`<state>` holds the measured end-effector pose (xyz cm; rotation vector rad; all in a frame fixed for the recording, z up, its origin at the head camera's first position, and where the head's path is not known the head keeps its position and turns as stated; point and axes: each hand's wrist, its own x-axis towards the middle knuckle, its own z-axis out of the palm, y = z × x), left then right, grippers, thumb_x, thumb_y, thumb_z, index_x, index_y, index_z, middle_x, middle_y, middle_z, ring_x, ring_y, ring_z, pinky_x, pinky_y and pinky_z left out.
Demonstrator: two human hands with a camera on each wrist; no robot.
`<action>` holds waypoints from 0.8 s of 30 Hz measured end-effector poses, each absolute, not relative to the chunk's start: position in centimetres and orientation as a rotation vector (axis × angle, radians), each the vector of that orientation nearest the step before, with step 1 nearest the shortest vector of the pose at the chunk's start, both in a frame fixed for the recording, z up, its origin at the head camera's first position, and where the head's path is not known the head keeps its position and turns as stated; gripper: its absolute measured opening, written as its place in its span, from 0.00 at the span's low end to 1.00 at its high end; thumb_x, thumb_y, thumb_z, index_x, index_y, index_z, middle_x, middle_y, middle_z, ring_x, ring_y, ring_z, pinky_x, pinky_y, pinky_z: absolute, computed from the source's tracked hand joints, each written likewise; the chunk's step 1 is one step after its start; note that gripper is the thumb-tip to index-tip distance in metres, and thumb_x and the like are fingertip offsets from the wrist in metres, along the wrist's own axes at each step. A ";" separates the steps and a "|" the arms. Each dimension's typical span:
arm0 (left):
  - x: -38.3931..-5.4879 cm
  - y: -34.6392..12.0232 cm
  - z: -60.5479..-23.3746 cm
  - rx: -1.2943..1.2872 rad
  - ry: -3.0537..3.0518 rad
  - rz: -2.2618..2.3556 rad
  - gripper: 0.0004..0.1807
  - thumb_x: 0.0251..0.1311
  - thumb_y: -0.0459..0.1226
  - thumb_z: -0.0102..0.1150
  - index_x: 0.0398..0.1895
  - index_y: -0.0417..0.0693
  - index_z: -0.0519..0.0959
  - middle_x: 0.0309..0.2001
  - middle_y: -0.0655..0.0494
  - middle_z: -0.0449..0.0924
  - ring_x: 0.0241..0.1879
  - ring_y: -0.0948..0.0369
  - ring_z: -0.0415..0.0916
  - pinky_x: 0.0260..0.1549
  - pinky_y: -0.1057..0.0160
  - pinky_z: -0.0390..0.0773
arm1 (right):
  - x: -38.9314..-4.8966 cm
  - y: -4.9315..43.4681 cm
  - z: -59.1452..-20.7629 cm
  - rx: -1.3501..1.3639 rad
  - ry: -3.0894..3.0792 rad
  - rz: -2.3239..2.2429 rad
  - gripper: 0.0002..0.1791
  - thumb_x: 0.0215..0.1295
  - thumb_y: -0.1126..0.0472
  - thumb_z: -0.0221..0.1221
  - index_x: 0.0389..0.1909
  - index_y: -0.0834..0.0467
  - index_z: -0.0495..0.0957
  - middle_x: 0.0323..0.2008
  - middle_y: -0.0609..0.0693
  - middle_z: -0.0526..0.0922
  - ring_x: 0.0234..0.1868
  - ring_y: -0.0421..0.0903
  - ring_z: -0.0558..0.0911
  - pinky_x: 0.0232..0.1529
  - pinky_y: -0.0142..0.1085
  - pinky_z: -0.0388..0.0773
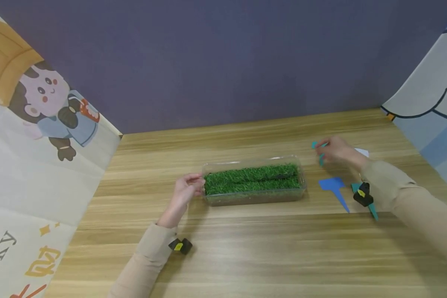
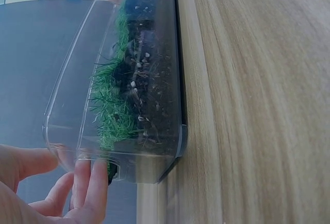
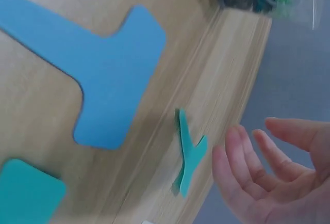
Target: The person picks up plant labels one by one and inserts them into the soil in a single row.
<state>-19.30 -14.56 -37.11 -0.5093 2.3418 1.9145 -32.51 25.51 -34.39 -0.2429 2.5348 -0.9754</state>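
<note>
A clear plastic box (image 1: 255, 198) holds dark soil under two strips of green grass (image 1: 251, 180). My left hand (image 1: 184, 191) is at its left end; in the left wrist view its fairly straight fingers (image 2: 96, 188) touch the end wall, with the thumb near the rim. My right hand (image 1: 335, 150) hovers at the back right over a teal T-shaped plant label (image 3: 189, 157). Its fingers are spread and gently bent, apart from the label in the right wrist view. A blue T-shaped plant label (image 1: 333, 185) lies nearer, right of the box.
Another teal plant label (image 1: 373, 212) lies partly under the black camera (image 1: 363, 195) on my right wrist. Something white (image 1: 363, 152) shows behind the right forearm. A dark panel (image 1: 227, 62) rises behind the wooden table (image 1: 246, 252), with printed sheets at both sides.
</note>
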 end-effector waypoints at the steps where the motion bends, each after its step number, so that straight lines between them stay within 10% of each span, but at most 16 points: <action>1: -19.3 -14.6 -37.1 -0.507 2.343 1.917 0.16 0.55 0.28 0.52 0.49 0.34 0.71 0.39 0.43 0.76 0.24 0.63 0.73 0.37 0.55 0.77 | -32.7 25.5 -34.3 -0.239 2.541 -0.974 0.22 0.62 0.60 0.47 0.50 0.75 0.66 0.40 0.68 0.76 0.28 0.49 0.79 0.31 0.39 0.77; 14: -19.4 -14.6 -37.2 -0.496 2.344 1.925 0.17 0.55 0.28 0.52 0.49 0.33 0.71 0.39 0.42 0.76 0.23 0.64 0.72 0.33 0.59 0.77 | -34.4 26.3 -34.6 -0.239 2.668 -0.894 0.23 0.60 0.63 0.48 0.50 0.78 0.66 0.40 0.72 0.74 0.29 0.53 0.79 0.32 0.43 0.77; 24: -19.2 -14.6 -37.1 -0.477 2.353 1.923 0.18 0.55 0.28 0.52 0.50 0.31 0.70 0.39 0.41 0.76 0.24 0.64 0.72 0.34 0.57 0.77 | -35.2 26.4 -34.7 -0.199 2.684 -0.792 0.25 0.61 0.60 0.47 0.52 0.78 0.63 0.53 0.75 0.62 0.50 0.69 0.64 0.49 0.57 0.64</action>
